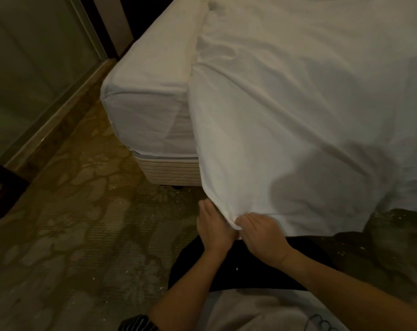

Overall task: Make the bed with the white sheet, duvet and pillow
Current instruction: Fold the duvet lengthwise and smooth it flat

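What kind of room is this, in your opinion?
Probably a hotel bedroom: a mattress on a striped bed base, a patterned carpet, and a white sheet whose corner the left hand and right hand hold.

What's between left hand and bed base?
Only patterned carpet lies between the left hand, at the white sheet corner, and the bed base; head view.

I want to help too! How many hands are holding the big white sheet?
2. The left hand holds the hanging corner of the white fabric sheet from the left side; the right hand pinches the same corner just beside it. No other hands show.
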Demonstrator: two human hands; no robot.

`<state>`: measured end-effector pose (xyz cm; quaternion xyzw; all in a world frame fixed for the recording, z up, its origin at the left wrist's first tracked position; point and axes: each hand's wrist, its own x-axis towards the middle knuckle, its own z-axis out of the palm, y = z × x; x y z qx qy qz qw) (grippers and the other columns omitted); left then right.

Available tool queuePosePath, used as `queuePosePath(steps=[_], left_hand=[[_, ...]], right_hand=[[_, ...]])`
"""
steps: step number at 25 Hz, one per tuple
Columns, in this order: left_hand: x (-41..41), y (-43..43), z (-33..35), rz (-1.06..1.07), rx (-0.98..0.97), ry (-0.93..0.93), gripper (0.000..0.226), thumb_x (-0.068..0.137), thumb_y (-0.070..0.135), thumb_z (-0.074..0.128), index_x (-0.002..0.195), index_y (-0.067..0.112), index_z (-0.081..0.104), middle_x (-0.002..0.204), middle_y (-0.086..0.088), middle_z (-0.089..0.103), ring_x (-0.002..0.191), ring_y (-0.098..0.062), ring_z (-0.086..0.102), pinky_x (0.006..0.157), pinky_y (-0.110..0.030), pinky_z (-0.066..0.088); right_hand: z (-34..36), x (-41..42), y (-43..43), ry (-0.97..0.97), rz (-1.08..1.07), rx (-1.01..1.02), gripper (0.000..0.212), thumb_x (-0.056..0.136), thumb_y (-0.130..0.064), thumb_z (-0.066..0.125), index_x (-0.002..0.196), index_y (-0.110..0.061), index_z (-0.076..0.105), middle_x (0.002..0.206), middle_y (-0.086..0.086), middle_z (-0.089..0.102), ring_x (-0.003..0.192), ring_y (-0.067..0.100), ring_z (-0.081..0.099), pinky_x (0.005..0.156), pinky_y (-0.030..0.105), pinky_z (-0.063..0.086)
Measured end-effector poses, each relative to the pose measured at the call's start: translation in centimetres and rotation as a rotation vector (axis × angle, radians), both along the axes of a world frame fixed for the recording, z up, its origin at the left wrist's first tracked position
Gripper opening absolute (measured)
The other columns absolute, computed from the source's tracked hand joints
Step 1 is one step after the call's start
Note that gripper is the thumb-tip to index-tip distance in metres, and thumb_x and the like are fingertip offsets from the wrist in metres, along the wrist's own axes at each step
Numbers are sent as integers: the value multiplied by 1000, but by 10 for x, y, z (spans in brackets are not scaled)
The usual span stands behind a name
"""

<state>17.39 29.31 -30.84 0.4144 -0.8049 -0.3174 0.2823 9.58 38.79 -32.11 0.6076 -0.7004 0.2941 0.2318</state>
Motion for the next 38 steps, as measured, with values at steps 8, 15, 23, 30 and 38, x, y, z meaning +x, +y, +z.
queuePosePath(steps=[8,15,23,30,38], left_hand=[[26,-39,-18,3,-150,-225,29,68,9,76,83,10,50,60,-7,60,53,-27,59,53,-27,30],[38,-75,-29,-312,-385,-717,39,81,30,66,113,19,47,93,-1,67,84,-20,64,72,-30,41],[37,-86,26,-326,-399,-536,43,91,44,49,130,28,42,126,5,51,111,-15,53,85,-31,37],[-3,-94,132,-423,-621,-387,82,78,50,67,145,30,25,153,3,26,136,-22,33,102,-40,35],[-125,-165,162,-336,-693,-417,132,48,63,82,148,31,2,159,-5,9,143,-32,7,112,-54,16]], right_hand=[[14,-11,-7,224,79,192,17,71,-6,47,81,-17,38,63,2,51,57,20,49,49,26,34],[6,-15,-19,152,91,659,60,45,-24,88,85,-21,44,71,-2,60,61,17,59,46,23,45],[59,-32,-7,-38,-312,761,40,96,-35,47,131,-16,44,130,6,47,118,26,47,91,35,40],[139,-56,-12,31,-476,499,55,91,-46,45,134,-13,43,129,11,50,111,30,53,89,39,44],[184,-160,-90,100,-580,410,132,44,-71,78,149,-17,19,154,24,17,141,48,10,110,65,5]])
